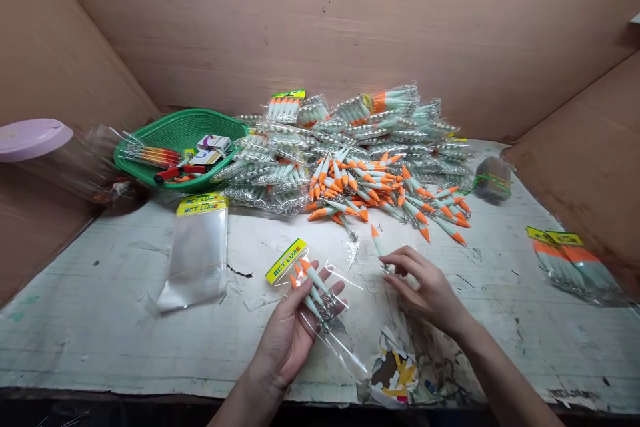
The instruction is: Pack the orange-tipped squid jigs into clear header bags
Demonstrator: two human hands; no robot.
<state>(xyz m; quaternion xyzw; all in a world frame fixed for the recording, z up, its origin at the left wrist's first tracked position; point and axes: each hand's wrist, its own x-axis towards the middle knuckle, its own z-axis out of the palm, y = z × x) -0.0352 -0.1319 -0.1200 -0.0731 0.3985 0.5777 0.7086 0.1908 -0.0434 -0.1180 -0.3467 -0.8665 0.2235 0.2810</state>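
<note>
My left hand (295, 330), palm up, holds a clear plastic bag with a yellow BCT LURE header (287, 261). On the same palm, several orange-and-white squid jigs (315, 283) lie with their hooks toward my wrist side; whether they are inside the bag or on top of it, I cannot tell. To the right, my right hand (420, 283) pinches a single squid jig (376, 240) near its hooked end, its orange tip pointing up and away. Beyond both hands spreads a loose pile of the same jigs (360, 180).
Filled bags of jigs (280, 167) are heaped along the back. A green basket (185, 121) holds red-handled pliers and small boxes. A stack of flat header bags (197, 253) lies at left, more packed jigs (575, 267) at right. A clear jar with a pink lid (35, 139) stands far left.
</note>
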